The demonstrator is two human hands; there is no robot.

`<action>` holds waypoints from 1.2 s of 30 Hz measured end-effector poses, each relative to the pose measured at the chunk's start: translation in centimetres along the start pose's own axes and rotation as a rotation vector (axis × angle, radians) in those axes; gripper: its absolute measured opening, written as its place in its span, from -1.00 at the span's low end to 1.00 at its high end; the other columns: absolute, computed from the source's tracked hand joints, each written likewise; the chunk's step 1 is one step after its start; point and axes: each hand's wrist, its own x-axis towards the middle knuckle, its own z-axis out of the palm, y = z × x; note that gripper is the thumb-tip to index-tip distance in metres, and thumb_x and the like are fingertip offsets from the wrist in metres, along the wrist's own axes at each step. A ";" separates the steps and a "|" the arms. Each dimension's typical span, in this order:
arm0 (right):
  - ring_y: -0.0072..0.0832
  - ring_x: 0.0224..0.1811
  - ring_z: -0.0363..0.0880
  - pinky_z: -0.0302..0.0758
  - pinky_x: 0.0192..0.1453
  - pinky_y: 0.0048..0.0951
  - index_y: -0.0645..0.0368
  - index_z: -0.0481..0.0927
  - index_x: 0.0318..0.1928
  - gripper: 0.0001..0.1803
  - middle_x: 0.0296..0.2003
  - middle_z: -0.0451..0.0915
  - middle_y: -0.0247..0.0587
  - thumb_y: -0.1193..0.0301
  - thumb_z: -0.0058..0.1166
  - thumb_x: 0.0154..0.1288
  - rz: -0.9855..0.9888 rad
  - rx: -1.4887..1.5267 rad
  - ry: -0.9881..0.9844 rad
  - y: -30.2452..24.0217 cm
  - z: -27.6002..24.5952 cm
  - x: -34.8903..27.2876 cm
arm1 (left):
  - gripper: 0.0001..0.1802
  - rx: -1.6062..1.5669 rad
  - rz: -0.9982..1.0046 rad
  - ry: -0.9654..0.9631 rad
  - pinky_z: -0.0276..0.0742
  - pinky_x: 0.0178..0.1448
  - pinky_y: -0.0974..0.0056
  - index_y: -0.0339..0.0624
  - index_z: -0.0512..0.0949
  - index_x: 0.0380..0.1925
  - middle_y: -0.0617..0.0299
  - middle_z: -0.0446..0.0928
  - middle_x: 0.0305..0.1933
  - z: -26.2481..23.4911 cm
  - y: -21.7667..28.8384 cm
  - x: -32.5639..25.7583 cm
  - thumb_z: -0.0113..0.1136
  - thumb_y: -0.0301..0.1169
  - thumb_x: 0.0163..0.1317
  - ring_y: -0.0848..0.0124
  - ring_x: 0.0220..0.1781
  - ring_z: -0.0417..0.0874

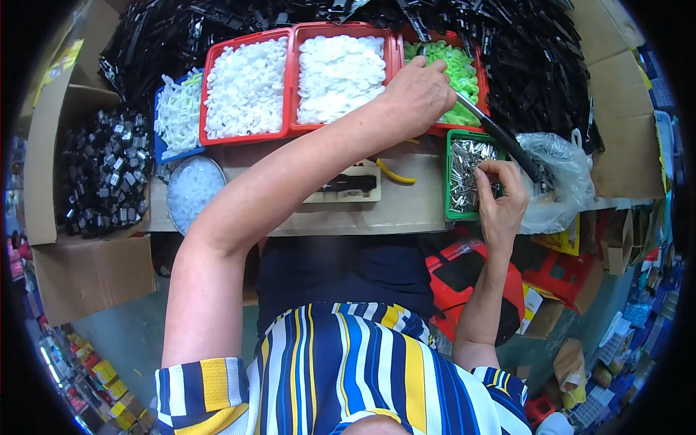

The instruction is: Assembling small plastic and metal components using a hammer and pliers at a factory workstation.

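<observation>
My left hand (pixel 419 88) reaches across to the back right, over a red bin of bright green plastic pieces (pixel 457 72). Its fingers are closed; a dark bit shows at the fingertips, too small to name. A rod with a metal end and a black grip (pixel 507 145) slants from beside this hand down to the right; whether the hand touches it I cannot tell. My right hand (pixel 504 199) dips its fingertips into a green tray (pixel 448 196) of small silvery metal pins (pixel 467 163). Thumb and forefinger are pinched together there, hiding what may be between them.
Red bins of white plastic pieces (pixel 246 87) stand behind my left arm. Black parts (pixel 536 80) heap up at the back. A beige block with a black part (pixel 351 183), yellow-handled pliers (pixel 395 172), a round bowl (pixel 196 190), a clear bag (pixel 562 174) and cardboard boxes (pixel 90 279) lie around.
</observation>
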 end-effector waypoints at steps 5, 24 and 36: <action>-0.34 -0.33 0.58 0.49 -0.20 -0.38 0.33 0.61 -0.28 -0.89 -0.37 0.58 -0.12 0.67 0.21 0.15 0.020 0.098 0.012 -0.1 0.0 -0.2 | -0.93 -0.035 -0.017 0.000 0.40 -0.06 0.20 -0.17 0.65 -0.57 0.20 0.57 -0.39 -0.5 0.0 0.4 0.19 -0.47 -0.02 0.30 -0.09 0.54; -0.25 -0.32 0.61 0.52 -0.24 -0.32 0.32 0.62 -0.31 -0.87 -0.38 0.61 -0.11 0.69 0.23 0.10 -0.182 0.293 -0.120 -9.3 5.2 0.1 | -0.84 -1.307 -0.977 0.390 0.45 -0.40 0.48 -0.33 0.64 -0.35 0.31 0.63 -0.44 -7.2 5.8 -12.1 0.30 -0.42 0.26 0.66 -0.42 0.57; -0.31 -0.35 0.59 0.51 -0.24 -0.34 0.29 0.57 -0.29 -0.87 -0.41 0.57 -0.13 0.67 0.22 0.13 -0.151 0.264 -0.176 -11.5 6.5 -0.6 | -0.89 -0.558 -0.569 0.610 0.56 -0.22 0.19 -0.33 0.63 -0.41 0.02 0.63 -0.37 -7.4 6.1 -14.3 0.33 -0.63 0.01 0.10 -0.29 0.64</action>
